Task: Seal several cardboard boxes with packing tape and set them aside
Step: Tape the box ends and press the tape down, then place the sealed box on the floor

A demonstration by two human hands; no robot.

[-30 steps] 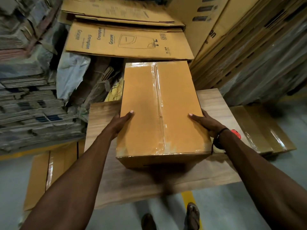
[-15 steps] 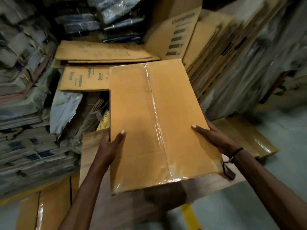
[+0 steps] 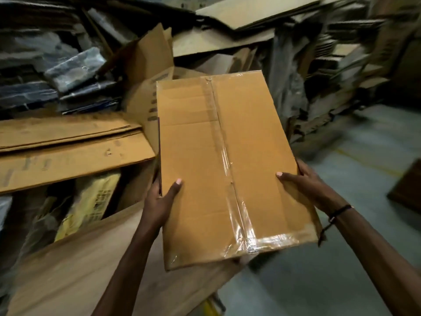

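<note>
A sealed brown cardboard box (image 3: 193,160) with clear packing tape along its centre seam and near edge is held up in the air in the middle of the head view. My left hand (image 3: 159,199) grips its left side, thumb on top and fingers hidden underneath. My right hand (image 3: 312,185) grips its right side the same way, with a dark cord around the wrist. The box is above the wooden table (image 3: 91,265), tilted, its far end pointing toward the cardboard stacks.
Flattened cardboard sheets (image 3: 68,151) lie stacked at the left. More flat cartons (image 3: 239,35) and wrapped bundles (image 3: 75,69) pile up behind. Grey concrete floor (image 3: 364,179) lies to the right, with a dark object (image 3: 407,185) at the right edge.
The box has been lifted off the wooden table and carried up and to the right, both hands keeping their grip. The view has swung right toward the floor.
</note>
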